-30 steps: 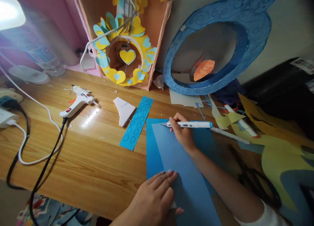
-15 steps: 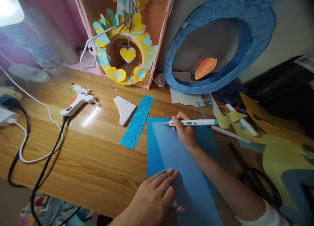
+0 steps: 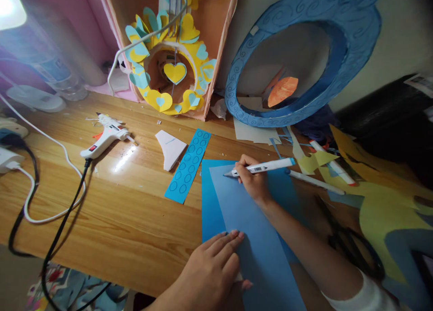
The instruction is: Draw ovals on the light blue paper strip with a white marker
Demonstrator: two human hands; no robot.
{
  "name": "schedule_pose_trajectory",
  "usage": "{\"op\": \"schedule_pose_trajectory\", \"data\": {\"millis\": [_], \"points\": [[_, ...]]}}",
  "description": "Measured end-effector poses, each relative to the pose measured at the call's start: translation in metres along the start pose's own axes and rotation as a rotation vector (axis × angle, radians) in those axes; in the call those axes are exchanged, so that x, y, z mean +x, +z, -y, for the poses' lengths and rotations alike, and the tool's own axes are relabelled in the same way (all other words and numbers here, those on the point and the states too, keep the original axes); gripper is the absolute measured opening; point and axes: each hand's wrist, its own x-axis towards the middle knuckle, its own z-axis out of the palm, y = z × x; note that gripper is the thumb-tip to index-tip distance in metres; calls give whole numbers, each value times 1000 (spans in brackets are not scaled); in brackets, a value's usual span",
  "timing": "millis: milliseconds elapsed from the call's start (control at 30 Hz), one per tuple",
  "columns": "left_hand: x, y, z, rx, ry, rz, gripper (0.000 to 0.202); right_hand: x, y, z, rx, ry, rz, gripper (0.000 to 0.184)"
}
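Two bare hands at work on paper at the front edge of the counter [image 3: 135, 230]. The right hand [image 3: 253, 180] has its fingers closed round a white marker [image 3: 270, 166] with a light-blue end; the marker slants, its tip at a pale blue sheet [image 3: 264, 257] near that sheet's far left corner. Whether tip and paper touch cannot be told. The left hand [image 3: 214, 263] lies palm down across the left edge of the pale sheet, fingers extended and close together; a bit of white shows beside the thumb, and whether it is gripped cannot be told. The pale sheet lies askew upon a brighter blue sheet [image 3: 212, 207], which shows along its far and left edges. Just left of both sheets rests a blue strip [image 3: 188, 166] drawn with circles, and beside it a white cut piece [image 3: 170, 149]. A glue gun [image 3: 99, 146] lies farther toward the left edge of the counter. Along the back edge stand a yellow ring [image 3: 162, 102] covered with paper hearts and a blue oval frame [image 3: 304, 18]. To the right of the sheets lie dark scissors [image 3: 340, 236] and yellow paper [image 3: 379, 212].
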Motion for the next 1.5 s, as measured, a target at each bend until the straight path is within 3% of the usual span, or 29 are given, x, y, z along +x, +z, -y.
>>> {"op": "schedule_pose_trajectory", "data": {"millis": [200, 367, 500, 900, 1333, 1500], "points": [[2, -3, -1, 10, -24, -7, 31, 1, -4, 0, 90, 41, -15, 27], [3, -3, -1, 26, 1, -21, 33, -14, -5, 11, 53, 69, 125, 24], [3, -4, -2, 18, -4, -10, 32, -23, -2, 13, 7, 53, 129, 33], [3, -6, -4, -22, -35, 16, 30, -23, -3, 8, -19, 70, 263, 32], [2, -3, -4, -44, -50, 18, 27, -23, -2, 8, -95, 8, 189, 29], [3, -5, -5, -46, -49, 15, 27, -23, -5, 7, -87, -19, 232, 33]]}}
